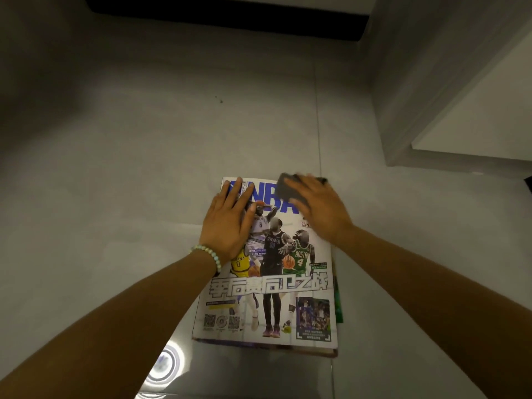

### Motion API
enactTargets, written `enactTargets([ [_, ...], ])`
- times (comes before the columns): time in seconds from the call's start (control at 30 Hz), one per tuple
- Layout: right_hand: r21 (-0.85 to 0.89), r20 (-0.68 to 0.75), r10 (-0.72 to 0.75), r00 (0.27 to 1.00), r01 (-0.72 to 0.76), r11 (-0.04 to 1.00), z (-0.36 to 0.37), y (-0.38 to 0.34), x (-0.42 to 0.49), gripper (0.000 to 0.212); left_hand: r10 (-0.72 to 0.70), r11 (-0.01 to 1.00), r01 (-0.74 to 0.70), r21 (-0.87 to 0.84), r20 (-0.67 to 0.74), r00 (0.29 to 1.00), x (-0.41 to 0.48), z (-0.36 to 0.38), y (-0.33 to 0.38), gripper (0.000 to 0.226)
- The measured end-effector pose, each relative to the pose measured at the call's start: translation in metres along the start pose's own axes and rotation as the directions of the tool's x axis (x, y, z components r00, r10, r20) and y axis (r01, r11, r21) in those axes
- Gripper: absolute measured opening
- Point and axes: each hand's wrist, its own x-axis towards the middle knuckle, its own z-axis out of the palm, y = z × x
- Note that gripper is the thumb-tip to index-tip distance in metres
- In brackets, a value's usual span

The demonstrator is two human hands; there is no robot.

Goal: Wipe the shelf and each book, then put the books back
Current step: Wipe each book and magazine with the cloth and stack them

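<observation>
The glossy grey tiled floor [144, 139] fills most of the frame. The task's things lie on it at centre, below the middle. A white cabinet [475, 96] rises at the upper right; whether that is the shelf, I cannot tell.

The stack of books [316, 351] shows only as a worn lower edge and a green sliver at the right. On top of it lies the NBA magazine [267, 295], cover up. From where I stand it looks light, thin and floppy, with a slick cover that would probably skate under a wipe unless pinned down. I would lift it by the spine side or with a flat palm beneath, not by a corner, which would likely bend or crease. Its cover is white with big blue letters at the top. Basketball players in Indiana, Mavs and Boston kit fill the middle, with a band of Chinese characters below them and QR codes at the lower left.

The left hand [227, 226] lies flat on the cover's upper left, fingers spread, holding it down. The right hand [322, 208] has straight fingers and presses a dark grey cloth [288, 185] onto the upper right corner. The cloth is blurred and may be a pad.

A pale bead bracelet [211, 254] circles the left wrist.
</observation>
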Motion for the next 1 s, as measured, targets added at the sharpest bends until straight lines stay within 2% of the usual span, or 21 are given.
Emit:
enactTargets([
  [0.07,0.0,-0.013,0.137,0.991,-0.137,0.991,-0.002,-0.001,0.003,0.051,-0.005,1.0,0.005,-0.003,0.013,1.0,-0.001,0.0,0.0,0.068],
  [0.1,-0.028,-0.011,0.113,0.993,-0.114,0.993,0.001,-0.009,0.002,0.052,-0.001,1.0,0.001,-0.003,0.008,1.0,-0.001,0.0,0.0,0.068],
  [0.2,-0.047,0.074,-0.138,0.988,0.141,0.989,0.012,-0.035,-0.009,0.054,0.021,1.0,-0.021,-0.019,-0.036,0.999,0.0,0.001,-0.003,0.072],
  [0.27,-0.056,0.059,-0.192,0.98,0.195,0.979,0.013,-0.026,-0.013,0.054,0.019,1.0,-0.02,-0.021,-0.022,1.0,0.0,0.001,-0.003,0.073],
  [0.3,-0.065,0.02,-0.157,0.987,0.158,0.985,0.012,-0.014,-0.011,0.053,0.012,1.0,-0.012,-0.016,-0.005,1.0,-0.001,0.001,-0.002,0.072],
  [0.37,-0.026,-0.046,0.054,0.998,-0.055,0.998,0.006,0.009,-0.01,0.053,0.003,1.0,-0.003,-0.001,0.03,1.0,0.0,0.0,-0.002,0.071],
  [0.43,0.119,-0.063,0.279,0.958,-0.27,0.955,0.004,0.026,-0.014,0.055,-0.002,1.0,0.002,0.005,0.043,0.999,0.0,0.0,-0.002,0.072],
  [0.47,0.203,-0.061,0.315,0.947,-0.297,0.933,0.006,0.028,-0.019,0.055,-0.005,1.0,0.005,0.005,0.042,0.999,0.0,-0.001,-0.001,0.072],
  [0.63,0.502,-0.077,0.211,0.974,-0.145,0.853,0.029,0.01,-0.075,0.051,-0.017,0.999,0.014,0.043,0.068,0.998,-0.001,-0.003,0.003,0.073],
  [0.73,0.581,-0.043,0.161,0.986,-0.106,0.807,0.033,0.005,-0.111,0.05,-0.02,0.999,0.016,0.052,0.072,0.997,-0.003,-0.002,0.004,0.077],
  [0.8,0.617,-0.014,0.127,0.992,-0.092,0.782,0.032,0.004,-0.129,0.048,0.034,0.997,-0.039,0.073,0.063,0.997,-0.011,-0.001,0.003,0.081],
  [0.9,0.754,0.017,0.208,0.978,-0.149,0.639,0.023,0.003,-0.14,0.042,0.139,0.973,-0.155,0.17,0.104,0.985,-0.033,0.009,0.007,0.077],
  [1.0,0.841,0.034,0.361,0.932,-0.222,0.493,0.011,0.0,-0.137,0.037,0.118,0.966,-0.14,0.218,0.109,0.987,-0.043,0.019,0.015,0.076],
])
